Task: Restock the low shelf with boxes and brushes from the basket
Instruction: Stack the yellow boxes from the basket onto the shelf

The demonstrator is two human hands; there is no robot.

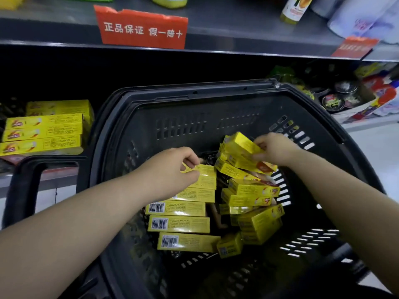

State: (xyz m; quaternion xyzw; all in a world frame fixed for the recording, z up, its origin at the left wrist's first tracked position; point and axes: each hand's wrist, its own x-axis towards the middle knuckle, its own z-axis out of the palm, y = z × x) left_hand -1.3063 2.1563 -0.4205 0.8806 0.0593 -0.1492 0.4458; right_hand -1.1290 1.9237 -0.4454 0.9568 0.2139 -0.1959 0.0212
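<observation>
Boxes: long yellow cardboard boxes [179, 223], barcoded, glossy, piled inside black slotted plastic basket [194, 93].
Left hand [172, 171]: pinched top box [206, 176] of left row.
Right hand [274, 149]: gripped tilted box [241, 145] atop right pile.
Low shelf [60, 178]: matching stacked boxes [43, 134], left of basket.

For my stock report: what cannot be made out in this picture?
Head view only.
Brushes: hidden under the yellow cardboard boxes in the black plastic basket; only brownish bits show.
Back of the low shelf: too dark.
Print on the boxes: too small.
Yellowish bottle on the upper shelf: cut off by the top edge.
</observation>
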